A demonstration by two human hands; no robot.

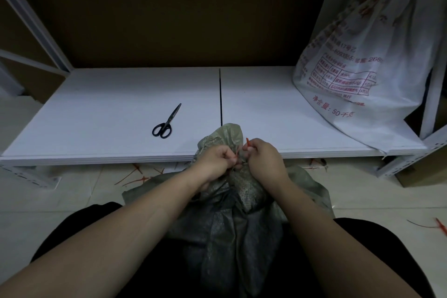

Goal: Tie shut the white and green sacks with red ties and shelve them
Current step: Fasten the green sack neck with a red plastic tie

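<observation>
A green woven sack [232,220] lies between my knees, its gathered neck sticking up in front of the shelf edge. A thin red tie [247,142] runs around that neck. My left hand [214,163] pinches one end of the tie on the left side of the neck. On the right side, my right hand [262,156] pinches the other end, which pokes up above the fingers. A white sack [367,55] with red print stands on the shelf at the far right, leaning against the frame.
Black scissors [167,122] lie on the white shelf board [108,113] left of centre. Loose red ties [140,175] lie on the tiled floor under the shelf, and another red tie [439,226] at the right. White shelf uprights [428,94] stand at both sides.
</observation>
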